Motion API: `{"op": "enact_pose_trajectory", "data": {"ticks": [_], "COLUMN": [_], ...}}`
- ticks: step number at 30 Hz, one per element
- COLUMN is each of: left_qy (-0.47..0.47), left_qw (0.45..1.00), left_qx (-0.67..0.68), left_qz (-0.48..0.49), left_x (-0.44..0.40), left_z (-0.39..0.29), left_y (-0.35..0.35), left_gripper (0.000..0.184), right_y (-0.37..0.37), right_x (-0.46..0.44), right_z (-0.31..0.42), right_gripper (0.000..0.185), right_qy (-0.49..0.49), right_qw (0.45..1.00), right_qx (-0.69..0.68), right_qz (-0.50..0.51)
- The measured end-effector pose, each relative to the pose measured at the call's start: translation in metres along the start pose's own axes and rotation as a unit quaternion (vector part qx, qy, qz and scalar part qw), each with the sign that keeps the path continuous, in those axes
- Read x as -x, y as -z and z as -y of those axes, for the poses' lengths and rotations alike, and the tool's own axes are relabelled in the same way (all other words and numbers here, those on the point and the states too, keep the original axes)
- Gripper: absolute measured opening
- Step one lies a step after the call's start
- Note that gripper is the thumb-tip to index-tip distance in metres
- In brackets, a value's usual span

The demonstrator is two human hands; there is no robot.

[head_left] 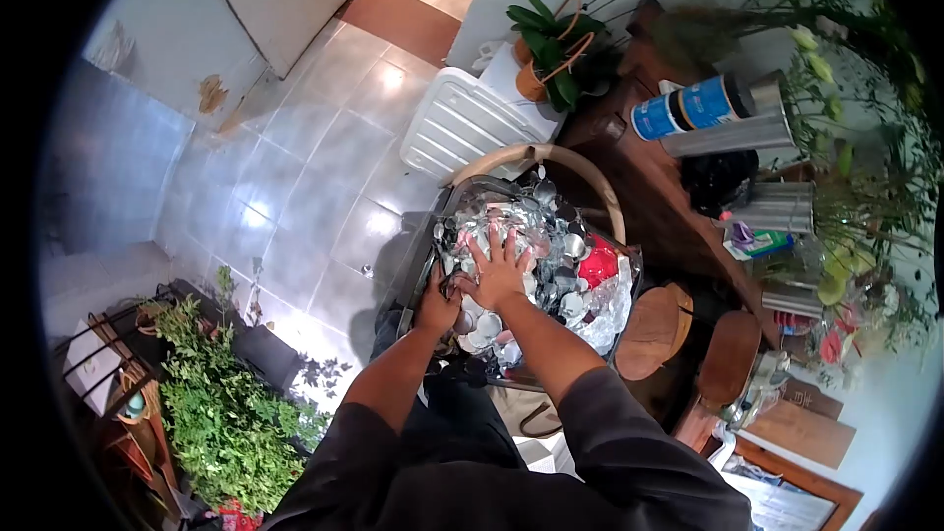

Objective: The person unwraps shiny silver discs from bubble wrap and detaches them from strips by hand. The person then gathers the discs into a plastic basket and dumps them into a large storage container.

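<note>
A dark-rimmed container (639, 285) in front of me is heaped with shiny silvery discs (482, 326) and crumpled clear plastic (605, 324). A red piece (598, 262) lies among them on the right. My right hand (500, 273) rests palm down on the heap, fingers spread over clear plastic. Close beside it, my left hand (439, 305) is at the container's left side; its fingers are partly hidden against the dark edge and the heap, so its hold cannot be made out.
A curved wooden chair back (600, 182) rises behind the container. Right of it are a wooden cabinet (644, 182), stools (652, 331), blue cans (708, 103) and flowers. A white ribbed lid (462, 123) lies beyond. Leafy plants (221, 423) stand at lower left.
</note>
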State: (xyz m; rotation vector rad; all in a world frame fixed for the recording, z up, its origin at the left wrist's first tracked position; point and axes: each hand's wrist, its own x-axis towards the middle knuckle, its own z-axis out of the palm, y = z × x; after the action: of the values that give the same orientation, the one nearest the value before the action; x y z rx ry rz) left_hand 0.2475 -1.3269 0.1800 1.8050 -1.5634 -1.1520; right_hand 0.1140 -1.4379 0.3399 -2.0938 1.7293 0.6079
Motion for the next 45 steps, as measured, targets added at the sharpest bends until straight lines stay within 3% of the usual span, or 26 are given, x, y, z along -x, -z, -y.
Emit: {"op": "enact_pose_trajectory", "data": {"ticks": [2,5,9,10,12,14,15,16,17,18,20,21,23,24,27,28,30,31,34,36,37,38,40,42,43,45], "left_qy": [0.034,-0.002,-0.026,-0.050,-0.133,-0.143,-0.144,0.011,0.244,0.352,0.598,0.555,0.518,0.413,0.332,0.342,0.259,0.244,0.359,0.201,0.117,0.195,0.156,0.119,0.107,0.089], "left_qw": [0.997,0.996,0.990,0.990,0.985,0.988,0.982,0.976,0.909,0.872,0.624,0.566,0.485,0.465,0.383,0.401,0.498,0.535,0.393,0.425,0.438,0.418,0.477,0.588,0.653,0.769], "left_qx": [0.064,0.068,0.073,0.066,0.018,0.042,0.051,0.111,0.230,0.303,0.497,0.609,0.703,0.782,0.859,0.847,0.826,0.803,0.837,0.867,0.874,0.850,0.784,0.726,0.684,0.584], "left_qz": [0.029,0.063,0.114,0.117,0.107,-0.042,-0.114,-0.189,-0.248,-0.152,-0.079,-0.003,-0.036,0.036,-0.068,-0.072,-0.053,-0.093,-0.130,-0.163,-0.174,-0.253,-0.367,-0.335,-0.305,-0.247], "left_x": [0.001,0.015,0.073,0.091,0.120,0.150,0.166,0.176,0.189,0.221,0.210,0.210,0.183,0.172,0.125,0.123,0.124,0.121,0.127,0.144,0.143,0.141,0.131,0.121,0.112,0.100], "left_z": [-0.038,-0.058,-0.112,-0.124,-0.133,-0.098,-0.090,-0.093,-0.051,0.058,0.024,0.037,0.025,0.013,-0.033,-0.037,0.014,0.022,0.006,0.093,0.123,0.110,0.030,-0.023,-0.047,-0.097], "left_y": [0.039,0.065,0.143,0.164,0.194,0.183,0.180,0.181,0.145,0.094,0.083,0.065,0.043,0.047,0.050,0.052,0.005,-0.009,0.033,0.010,0.004,0.041,0.125,0.180,0.190,0.193], "left_gripper": [0.096,0.097,0.086,0.080,0.066,0.057,0.052,0.039,0.031,0.056,0.087,0.101,0.095,0.087,0.047,0.042,0.053,0.049,0.040,0.034,0.032,0.029,0.035,0.034,0.032,0.027], "right_y": [-0.013,-0.005,0.016,0.044,0.050,0.101,0.121,0.133,0.117,0.147,0.125,0.120,0.109,0.107,0.138,0.151,0.163,0.151,0.131,0.100,0.088,0.078,0.065,0.058,0.061,0.075], "right_x": [-0.012,-0.021,-0.031,-0.018,-0.030,-0.041,-0.057,-0.072,-0.106,-0.112,-0.155,-0.159,-0.168,-0.172,-0.127,-0.096,-0.038,-0.021,0.039,0.081,0.097,0.108,0.123,0.125,0.119,0.099], "right_z": [-0.007,0.005,-0.002,-0.004,-0.046,-0.070,-0.087,-0.098,-0.121,-0.119,-0.140,-0.136,-0.122,-0.122,-0.092,-0.080,-0.073,-0.081,-0.080,-0.082,-0.081,-0.080,-0.082,-0.088,-0.089,-0.095], "right_gripper": [0.096,0.093,0.097,0.095,0.081,0.034,0.031,0.039,0.043,0.049,0.036,0.030,0.018,0.006,0.013,0.015,0.017,0.020,0.028,0.027,0.025,0.022,0.017,0.013,0.010,0.014], "right_qy": [0.003,0.001,0.011,0.033,0.129,0.056,0.029,-0.085,-0.163,-0.217,-0.199,-0.148,-0.045,0.006,0.096,0.124,0.123,0.195,0.389,0.383,0.405,0.428,0.419,0.354,0.374,0.209], "right_qw": [1.000,1.000,0.990,0.990,0.936,0.880,0.855,0.878,0.880,0.858,0.832,0.835,0.830,0.826,0.810,0.797,0.858,0.891,0.911,0.922,0.914,0.903,0.906,0.926,0.906,0.929], "right_qx": [0.004,0.010,-0.128,-0.139,-0.256,-0.273,-0.240,-0.267,-0.309,-0.455,-0.508,-0.523,-0.553,-0.563,-0.578,-0.591,-0.490,-0.401,-0.088,0.016,0.000,-0.015,-0.062,-0.125,-0.182,-0.216], "right_qz": [-0.008,0.023,0.060,0.014,-0.203,-0.385,-0.458,-0.388,-0.323,-0.101,0.102,0.084,0.048,0.021,-0.035,0.005,0.091,0.087,0.101,0.062,0.037,0.012,0.006,0.043,-0.079,-0.215]}}
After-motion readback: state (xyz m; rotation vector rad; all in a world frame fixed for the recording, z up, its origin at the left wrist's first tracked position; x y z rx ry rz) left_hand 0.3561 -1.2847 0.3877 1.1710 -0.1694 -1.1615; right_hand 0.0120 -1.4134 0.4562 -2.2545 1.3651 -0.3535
